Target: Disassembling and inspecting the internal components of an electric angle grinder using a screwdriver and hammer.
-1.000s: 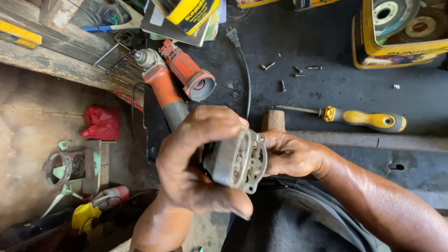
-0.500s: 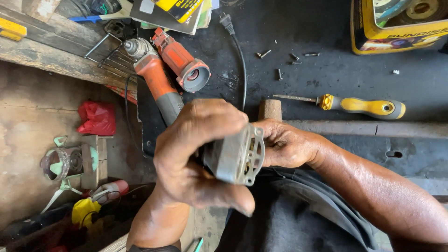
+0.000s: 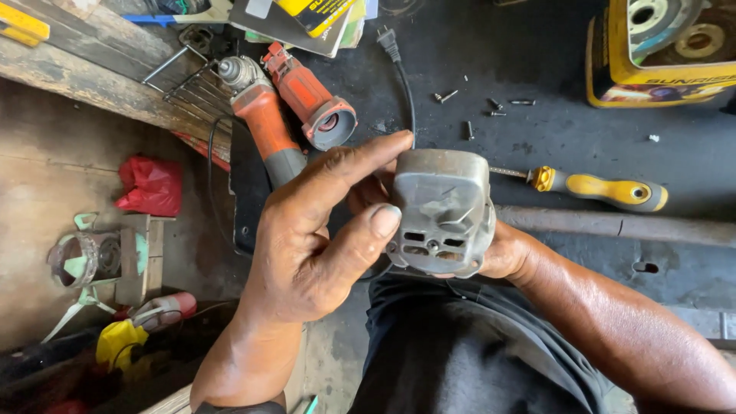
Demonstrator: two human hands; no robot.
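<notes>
- Grey cast-metal gear housing (image 3: 445, 211), boxy with slotted vents along its lower edge: held in both hands in mid-frame, above the person's lap and in front of the dark workbench (image 3: 567, 146).
- Left hand (image 3: 314, 238): back of the hand toward the camera, wrist bent upward from the lower left; index finger stretched along the housing's top edge, thumb pressed on its left lower face, the two clamping the part between them.
- Right hand (image 3: 502, 253): reaches in from the lower right, forearm angled across the lap; palm cupped behind and under the housing, fingers mostly hidden, so their exact spread cannot be told, though they bear on the part.
- Orange-bodied angle grinder (image 3: 264, 123) and a separate orange motor casing (image 3: 314, 96): lying on the bench, upper left of the hands.
- Yellow-and-black-handled screwdriver (image 3: 598, 188): on the bench, just right of the housing.
- Loose dark screws (image 3: 491, 107): scattered on the bench, above the housing.
- Red crumpled plastic bag (image 3: 149, 184): on the floor, far left.
</notes>
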